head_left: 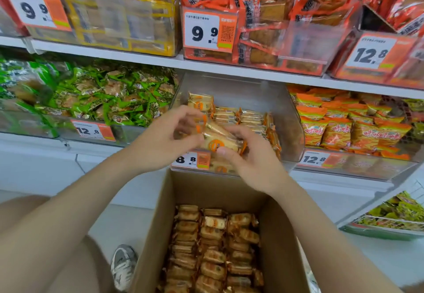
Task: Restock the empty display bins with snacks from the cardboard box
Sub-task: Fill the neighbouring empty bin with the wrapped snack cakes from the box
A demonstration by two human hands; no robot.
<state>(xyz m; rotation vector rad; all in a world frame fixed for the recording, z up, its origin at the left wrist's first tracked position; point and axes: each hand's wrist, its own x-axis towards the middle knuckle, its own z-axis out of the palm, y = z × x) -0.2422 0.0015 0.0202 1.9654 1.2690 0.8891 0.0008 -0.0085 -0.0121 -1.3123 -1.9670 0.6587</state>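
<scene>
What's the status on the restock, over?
Both hands, left and right, hold snack packets over the clear bin. Bin partly filled. Cardboard box still well stocked. Nothing in the way.

One head-worn wide-angle view looks forward and down from close in front of the store shelves (229, 68), whose lines bow from the lens. The clear bin (291, 120) sits mid-frame, the open cardboard box (156, 223) fills the bottom centre directly below, and both forearms reach in from the lower corners
</scene>
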